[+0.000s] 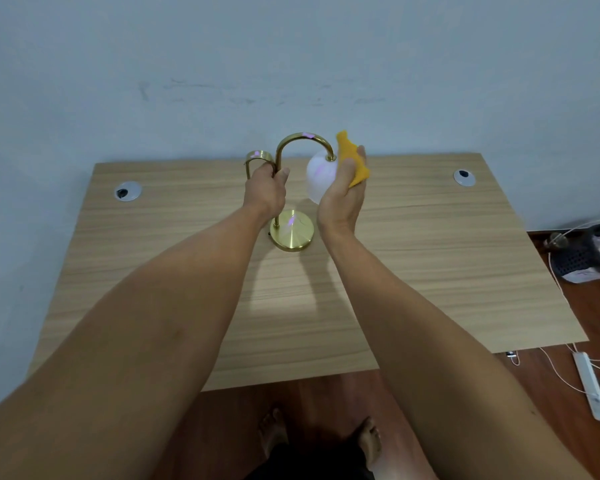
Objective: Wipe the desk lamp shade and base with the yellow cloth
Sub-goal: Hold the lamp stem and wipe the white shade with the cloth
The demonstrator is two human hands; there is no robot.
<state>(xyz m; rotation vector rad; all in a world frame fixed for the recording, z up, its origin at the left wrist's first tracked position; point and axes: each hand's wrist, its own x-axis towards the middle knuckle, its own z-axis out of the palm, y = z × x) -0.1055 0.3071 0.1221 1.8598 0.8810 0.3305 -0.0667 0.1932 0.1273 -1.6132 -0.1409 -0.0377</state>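
A brass desk lamp stands at the back middle of the wooden desk (pixel 430 271). Its round gold base (pixel 293 235) rests on the desk top, and a curved gold neck (pixel 302 138) arches over to a white frosted shade (pixel 319 178) that hangs mouth down. My left hand (pixel 265 190) is closed around the upright stem of the lamp. My right hand (pixel 343 195) holds the yellow cloth (pixel 350 157) against the right side of the shade. Part of the cloth sticks up above my fingers.
Two round cable grommets sit in the desk, one at the left (pixel 128 191) and one at the right (pixel 464 177). The wall is right behind the lamp. On the floor to the right lie a power strip (pixel 593 386) with cords and a dark bundle (pixel 586 254).
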